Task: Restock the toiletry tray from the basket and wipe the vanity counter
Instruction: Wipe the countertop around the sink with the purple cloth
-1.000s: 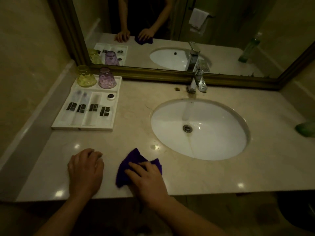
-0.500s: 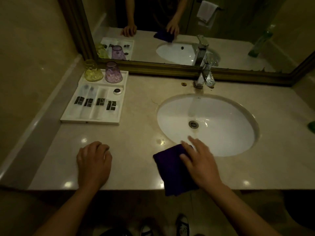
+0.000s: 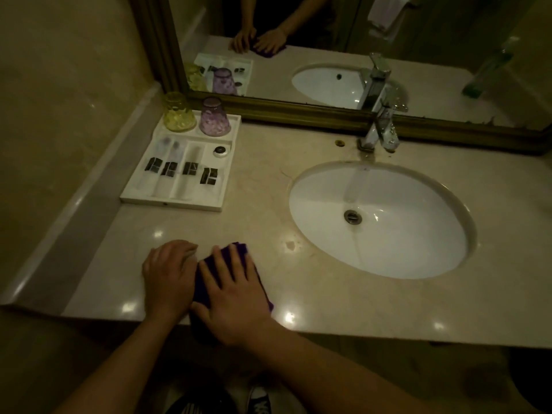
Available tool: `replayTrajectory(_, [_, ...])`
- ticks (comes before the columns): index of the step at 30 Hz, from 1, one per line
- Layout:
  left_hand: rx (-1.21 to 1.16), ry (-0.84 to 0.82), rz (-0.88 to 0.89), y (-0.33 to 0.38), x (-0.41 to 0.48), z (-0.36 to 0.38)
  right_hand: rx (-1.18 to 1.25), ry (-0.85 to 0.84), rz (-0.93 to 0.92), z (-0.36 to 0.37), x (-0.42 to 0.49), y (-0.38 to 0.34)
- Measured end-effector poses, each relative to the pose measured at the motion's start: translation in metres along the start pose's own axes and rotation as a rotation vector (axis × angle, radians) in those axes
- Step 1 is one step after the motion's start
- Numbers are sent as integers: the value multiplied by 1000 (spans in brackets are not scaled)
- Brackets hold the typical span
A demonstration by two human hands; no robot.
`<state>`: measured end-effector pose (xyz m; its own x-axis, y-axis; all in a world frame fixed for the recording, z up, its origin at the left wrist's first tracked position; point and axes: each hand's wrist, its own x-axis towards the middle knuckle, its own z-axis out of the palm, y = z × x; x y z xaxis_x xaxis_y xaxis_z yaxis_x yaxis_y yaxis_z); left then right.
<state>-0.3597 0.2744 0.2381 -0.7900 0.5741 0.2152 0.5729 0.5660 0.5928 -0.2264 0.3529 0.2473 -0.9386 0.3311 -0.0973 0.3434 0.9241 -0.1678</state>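
Observation:
A purple cloth (image 3: 239, 249) lies on the beige marble counter (image 3: 328, 300) near its front edge, left of the sink. My right hand (image 3: 233, 297) presses flat on the cloth with fingers spread. Beside it, my left hand (image 3: 168, 273) rests palm down on the counter, touching the cloth's left side and holding nothing. At the back left stands the white toiletry tray (image 3: 170, 201), holding several clear packets with dark labels, a small round item, an upturned yellow glass (image 3: 178, 112) and an upturned purple glass (image 3: 214, 118).
A white oval sink (image 3: 388, 240) fills the counter's middle, with a chrome tap (image 3: 379, 127) behind it. A gold-framed mirror (image 3: 298, 112) runs along the back. A wall and raised ledge bound the left side. The basket is out of view.
My right hand has slid the cloth left from the sink's front rim until it meets my left hand. The left hand stays in place on the counter.

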Motion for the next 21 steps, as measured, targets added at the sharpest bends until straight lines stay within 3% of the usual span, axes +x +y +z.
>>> replayTrajectory(6, [9, -33, 50, -5, -1, -2, -15, 63, 56, 1, -33, 50])
replayTrajectory(12, [233, -82, 79, 2, -3, 2, -160, 8, 549, -14, -147, 170])
replayTrajectory(15, [308, -143, 71, 11, -5, 5, -111, 33, 733, -17, -146, 163])
replayTrajectory(17, [314, -157, 71, 13, -5, 4, -98, 31, 655, -13, -117, 125])
replayTrajectory(21, [246, -158, 42, 11, -7, -2, 0, 19, 166, 8, -81, 51])
